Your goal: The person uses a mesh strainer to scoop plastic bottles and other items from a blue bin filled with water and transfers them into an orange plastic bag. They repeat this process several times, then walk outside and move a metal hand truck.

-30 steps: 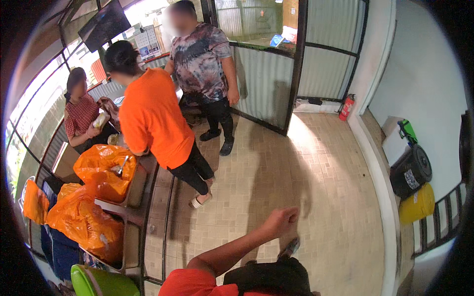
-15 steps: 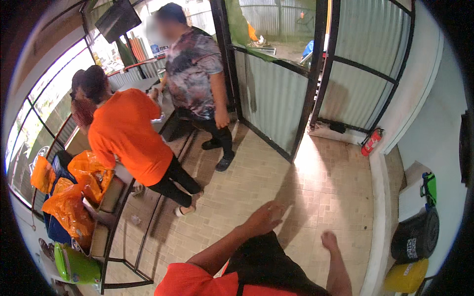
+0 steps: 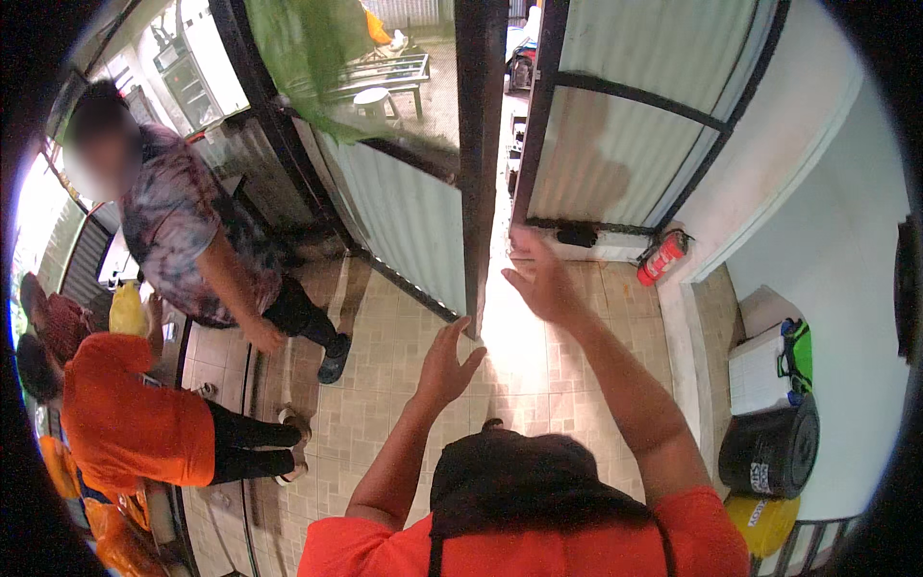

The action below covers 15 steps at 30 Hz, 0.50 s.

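Both of my arms reach forward toward a half-open door point(image 3: 394, 226) with a black frame and a pale corrugated lower panel. My left hand point(image 3: 450, 365) is close to the bottom of the door's free edge, its thumb and fingers apart and nothing in it. I cannot tell whether it touches the frame. Farther ahead, my right hand point(image 3: 546, 288) stretches out toward the bright gap beside the door. Its fingers are spread, slightly blurred, and hold nothing. On the other side of that gap stands a second corrugated panel point(image 3: 615, 159) in a black frame.
At the left stand a person in a tie-dye shirt point(image 3: 187, 207) and another in an orange shirt point(image 3: 135, 413), beside a bench with orange bags point(image 3: 120, 539). A red fire extinguisher point(image 3: 663, 258), a white box point(image 3: 757, 370), a black bucket point(image 3: 764, 450) and a yellow container point(image 3: 764, 524) line the right wall.
The door is nearer and the view has turned left-to-right, so the two people sit farther left. Both my hands have risen and reached forward toward the door, fingers spreading.
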Motion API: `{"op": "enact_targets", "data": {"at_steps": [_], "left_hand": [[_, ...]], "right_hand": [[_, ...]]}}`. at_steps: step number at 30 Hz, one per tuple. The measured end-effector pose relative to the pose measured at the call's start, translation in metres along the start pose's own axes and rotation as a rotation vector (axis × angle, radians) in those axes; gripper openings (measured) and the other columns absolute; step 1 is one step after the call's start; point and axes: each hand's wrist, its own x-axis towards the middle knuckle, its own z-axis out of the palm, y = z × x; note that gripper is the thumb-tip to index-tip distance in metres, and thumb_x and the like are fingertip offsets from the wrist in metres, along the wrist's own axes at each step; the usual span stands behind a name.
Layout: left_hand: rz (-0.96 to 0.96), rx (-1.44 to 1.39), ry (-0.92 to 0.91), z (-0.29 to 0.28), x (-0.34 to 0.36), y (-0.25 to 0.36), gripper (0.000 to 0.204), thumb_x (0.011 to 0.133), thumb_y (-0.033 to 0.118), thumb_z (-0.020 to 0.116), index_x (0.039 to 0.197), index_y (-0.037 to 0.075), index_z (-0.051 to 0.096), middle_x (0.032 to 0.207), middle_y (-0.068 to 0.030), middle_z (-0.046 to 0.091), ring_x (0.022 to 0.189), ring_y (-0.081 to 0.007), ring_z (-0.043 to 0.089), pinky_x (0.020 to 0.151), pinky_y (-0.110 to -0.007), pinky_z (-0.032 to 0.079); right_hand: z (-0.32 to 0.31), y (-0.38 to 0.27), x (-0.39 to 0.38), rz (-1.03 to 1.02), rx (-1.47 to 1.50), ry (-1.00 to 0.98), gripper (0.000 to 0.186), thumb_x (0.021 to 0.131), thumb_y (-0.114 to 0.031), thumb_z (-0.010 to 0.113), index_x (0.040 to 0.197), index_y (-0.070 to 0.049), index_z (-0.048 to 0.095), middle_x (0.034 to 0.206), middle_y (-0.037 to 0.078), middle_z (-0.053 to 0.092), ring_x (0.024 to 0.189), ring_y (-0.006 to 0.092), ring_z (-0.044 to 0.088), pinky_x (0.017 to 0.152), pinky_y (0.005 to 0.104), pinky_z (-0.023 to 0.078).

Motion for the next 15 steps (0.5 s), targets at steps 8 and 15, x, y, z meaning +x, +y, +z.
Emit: {"op": "enact_targets", "data": {"at_steps": [8,15], "left_hand": [[-0.292,-0.159,0.157,0.084,0.160,-0.086,0.087,0.086,0.020,0.080,0.153,-0.002,0.030,0.146,-0.0280,0.046,0.132,-0.0398,0.051,0.108,-0.048,0.044],[-0.647,-0.360,0.546,0.162,0.181,-0.159,0.095,0.079,0.027,0.088,0.152,-0.002,0.033,0.143,-0.0227,0.047,0.128,-0.0337,0.052,0.102,-0.045,0.049]], "right_hand": [[-0.018,0.032,0.183,-0.213,0.179,-0.017,0.112,0.084,-0.041,0.082,0.155,0.011,0.014,0.158,0.034,0.029,0.149,0.0395,0.031,0.123,0.0442,0.024],[-0.055,0.108,0.279,-0.779,0.642,-0.759,0.070,0.089,-0.024,0.076,0.145,0.006,0.046,0.142,0.026,0.053,0.125,0.0384,0.057,0.105,0.0397,0.049]]}}
